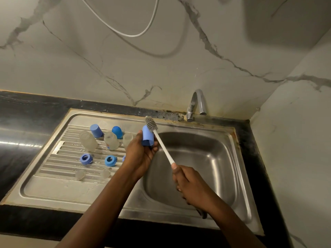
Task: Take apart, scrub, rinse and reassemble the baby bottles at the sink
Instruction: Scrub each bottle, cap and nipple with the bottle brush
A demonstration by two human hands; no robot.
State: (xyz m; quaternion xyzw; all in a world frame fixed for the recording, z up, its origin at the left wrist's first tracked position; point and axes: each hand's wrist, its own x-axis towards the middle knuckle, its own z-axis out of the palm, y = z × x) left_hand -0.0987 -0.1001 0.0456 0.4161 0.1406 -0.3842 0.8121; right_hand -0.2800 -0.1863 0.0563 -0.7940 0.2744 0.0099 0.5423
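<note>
The left hand (141, 154) curls its fingers round a light blue bottle cap (148, 136), holding it above the left edge of the sink basin (223, 158). The right hand (189, 183) is closed round the white handle of a bottle brush (163, 147), low over the middle of the basin. The handle slants up and left, and the grey bristle head (151, 124) lies against the cap's upper end.

Left of the hands, the ribbed drainboard (53, 187) carries the remaining parts in loose rows. At the back are two blue caps (96, 130) (117, 131) and three frosted bottles (88, 141) (111, 140) (127, 138), the last just beside the left wrist. In front of them lie blue collar rings (86, 159) (110, 160), then two clear teats (80, 174) (105, 173), near the drainboard's flat front strip.

The tap (197, 102) stands at the back rim, its spout well apart from the brush. The marble wall closes in on the right beyond the black table (26, 119) edge.
</note>
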